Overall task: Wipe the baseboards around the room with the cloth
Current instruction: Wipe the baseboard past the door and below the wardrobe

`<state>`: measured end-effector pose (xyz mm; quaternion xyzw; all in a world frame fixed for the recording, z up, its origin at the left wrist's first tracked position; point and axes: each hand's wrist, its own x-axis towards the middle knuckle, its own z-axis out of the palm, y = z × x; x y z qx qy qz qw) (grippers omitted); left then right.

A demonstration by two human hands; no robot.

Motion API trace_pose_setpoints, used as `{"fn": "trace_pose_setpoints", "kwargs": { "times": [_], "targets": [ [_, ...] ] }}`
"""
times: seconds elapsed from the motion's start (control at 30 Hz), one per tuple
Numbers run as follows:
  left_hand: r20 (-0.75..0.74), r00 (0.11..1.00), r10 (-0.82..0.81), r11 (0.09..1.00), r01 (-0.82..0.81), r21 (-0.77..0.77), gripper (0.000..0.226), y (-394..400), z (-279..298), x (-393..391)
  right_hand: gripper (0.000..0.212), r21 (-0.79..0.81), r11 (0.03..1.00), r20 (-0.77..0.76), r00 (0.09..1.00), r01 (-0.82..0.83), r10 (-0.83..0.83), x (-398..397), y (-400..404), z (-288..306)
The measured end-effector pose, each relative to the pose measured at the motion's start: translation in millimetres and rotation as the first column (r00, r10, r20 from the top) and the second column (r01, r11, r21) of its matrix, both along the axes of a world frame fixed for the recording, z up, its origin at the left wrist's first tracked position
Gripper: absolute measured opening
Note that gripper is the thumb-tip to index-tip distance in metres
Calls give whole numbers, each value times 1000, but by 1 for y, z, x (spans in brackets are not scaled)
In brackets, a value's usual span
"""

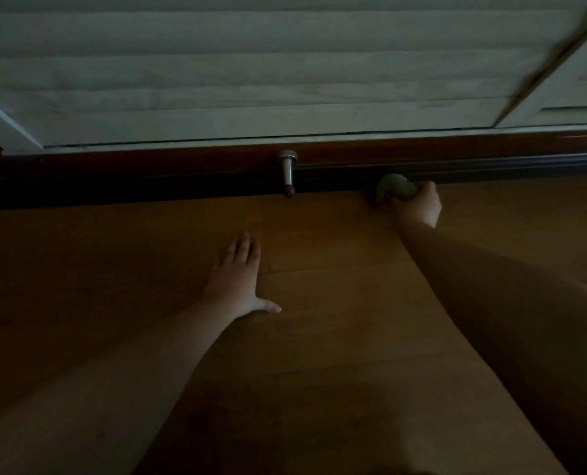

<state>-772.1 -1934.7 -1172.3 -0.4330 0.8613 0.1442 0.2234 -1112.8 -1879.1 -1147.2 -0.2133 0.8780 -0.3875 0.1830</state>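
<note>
**Cloth Pressed to the Dark Baseboard**

Two bare forearms reach out from the bottom of the view across a brown wooden floor (319,337). The left hand (240,279) lies flat on the boards, fingers straight and together, thumb spread to the side, holding nothing. The right hand (418,205) is further forward, its fingers curled round a bunched grey cloth (394,190) (dim light hides its texture). The cloth touches the foot of the dark wooden baseboard (490,166), where it meets the floor. Just to the left of the cloth, a metal doorstop (288,171) with a dark rubber tip sticks out from the baseboard. Above the baseboard rises a pale wall (251,63) marked with horizontal ridges.
</note>
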Motion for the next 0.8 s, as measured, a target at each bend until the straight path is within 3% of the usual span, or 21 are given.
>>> {"fn": "trace_pose_setpoints", "kwargs": {
  "times": [0.1,0.3,0.4,0.53,0.8],
  "targets": [
    [-10,1000,29,999,-29,18,143,2,2,-4,55,12,994,14,994,105,-105,8,13,-1],
    [-41,998,47,999,-48,-21,133,5,1,-4,50,-53,971,-71,971,-234,230,76,4,-6],
    [-44,999,32,998,-34,-50,133,6,-1,-2,48,-115,937,-130,940,-331,316,110,-16,-1],
    [-32,999,24,997,-26,-72,134,5,-4,-2,45,-182,918,-134,934,-353,332,131,-42,9],
    [-23,999,30,997,-31,-70,134,4,-5,-5,46,-127,935,-95,942,-331,321,117,-51,17]
  ]
}}
